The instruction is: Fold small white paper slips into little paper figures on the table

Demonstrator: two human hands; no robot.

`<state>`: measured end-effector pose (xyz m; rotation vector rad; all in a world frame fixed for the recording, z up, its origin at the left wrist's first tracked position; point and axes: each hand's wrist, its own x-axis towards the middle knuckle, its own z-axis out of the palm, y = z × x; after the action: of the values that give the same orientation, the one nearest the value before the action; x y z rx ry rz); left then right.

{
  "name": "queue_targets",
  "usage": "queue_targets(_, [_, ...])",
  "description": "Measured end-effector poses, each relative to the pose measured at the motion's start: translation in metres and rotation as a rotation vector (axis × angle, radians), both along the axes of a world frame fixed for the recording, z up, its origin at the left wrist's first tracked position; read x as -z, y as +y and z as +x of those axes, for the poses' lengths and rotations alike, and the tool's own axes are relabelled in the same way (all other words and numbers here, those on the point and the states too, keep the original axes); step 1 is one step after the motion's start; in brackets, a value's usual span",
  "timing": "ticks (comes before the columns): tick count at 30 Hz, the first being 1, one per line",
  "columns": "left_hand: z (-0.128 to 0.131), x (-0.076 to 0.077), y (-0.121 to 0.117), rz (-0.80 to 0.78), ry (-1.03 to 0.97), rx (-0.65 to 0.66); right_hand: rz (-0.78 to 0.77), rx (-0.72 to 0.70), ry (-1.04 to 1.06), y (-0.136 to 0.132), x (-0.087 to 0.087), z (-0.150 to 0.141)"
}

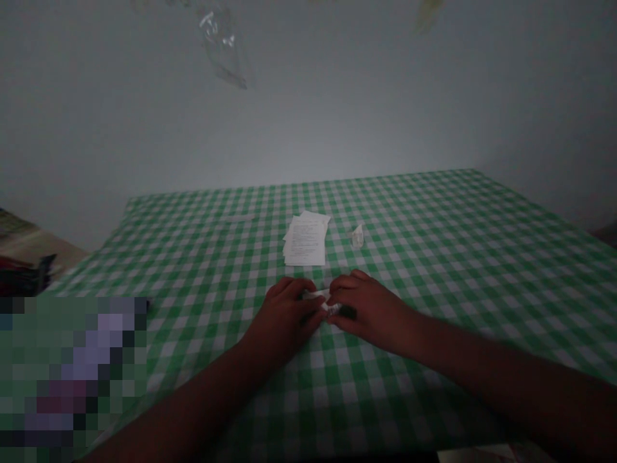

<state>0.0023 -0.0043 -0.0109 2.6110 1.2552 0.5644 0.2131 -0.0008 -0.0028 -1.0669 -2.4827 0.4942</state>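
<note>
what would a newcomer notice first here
The green and white gingham cloth catches the eye first, spread across the table in the middle of the view. At its near side, the left hand and right hand meet over a small white strip. Just beyond them lie a small stack of printed papers and, to its right, a small clear packet.

We pinch a small white scrap (321, 301) between our left hand (284, 318) and right hand (371, 308), the fingers of both curled over it, on a green gingham tablecloth (457, 257). Just ahead lies a stack of printed papers (306, 239), with a small clear packet (357, 236) near its right side. A pale wall (308, 116) rises behind the cloth.
</note>
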Motion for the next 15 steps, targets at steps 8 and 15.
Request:
queue_targets(8, [0.0005, 0.0019, -0.0009, -0.018, -0.028, -0.048, -0.017, 0.014, 0.044, 0.0030, 0.0039, -0.0006])
queue_targets(15, [-0.0049, 0.0013, 0.0048, -0.065, -0.027, -0.071, -0.042, 0.003, 0.052, 0.0015, 0.0010, 0.0005])
